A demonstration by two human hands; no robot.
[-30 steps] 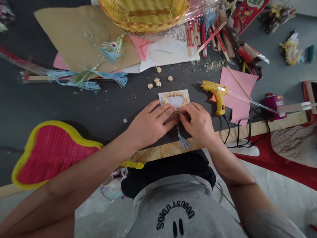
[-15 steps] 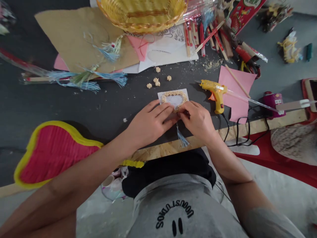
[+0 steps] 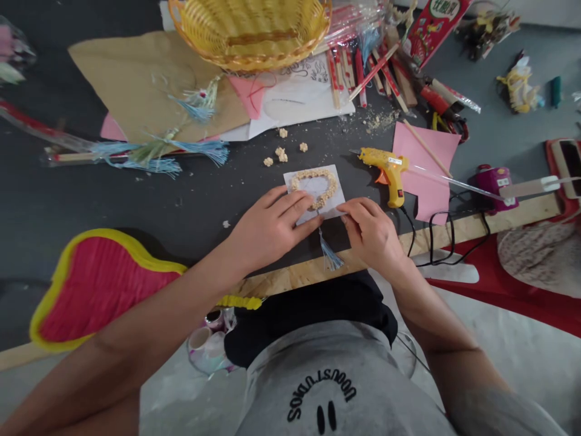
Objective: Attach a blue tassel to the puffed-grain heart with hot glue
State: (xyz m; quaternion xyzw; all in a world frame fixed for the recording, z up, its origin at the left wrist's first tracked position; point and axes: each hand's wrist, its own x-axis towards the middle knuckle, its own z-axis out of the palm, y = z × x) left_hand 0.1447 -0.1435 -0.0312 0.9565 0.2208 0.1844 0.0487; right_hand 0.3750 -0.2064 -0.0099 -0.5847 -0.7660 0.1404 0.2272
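Note:
My left hand (image 3: 270,224) lies with fingers stretched out across the left side of a small white paper (image 3: 333,171), its fingertips by a ring of small beige flower-shaped pieces (image 3: 333,184). That ring rests on the paper in a rough oval. From its lower end hangs a light blue tassel (image 3: 330,254), reaching down to the table's wooden edge. At the paper's right corner, my right hand (image 3: 374,233) has thumb and forefinger closed on the edge. Several loose beige flower pieces (image 3: 281,155) lie just beyond the paper.
A yellow glue gun (image 3: 385,169) lies to the right on pink paper (image 3: 422,154), its black cable (image 3: 442,242) looping over the wooden edge (image 3: 299,274). At left is a red and yellow heart-shaped piece (image 3: 104,284). Farther back are a yellow basket (image 3: 249,57), blue tassels (image 3: 204,151) and red-wrapped sticks (image 3: 340,79).
My right hand has drawn away from the ring, right and slightly down, to the paper's corner. More of the ring and paper now shows. My left hand stays on the paper.

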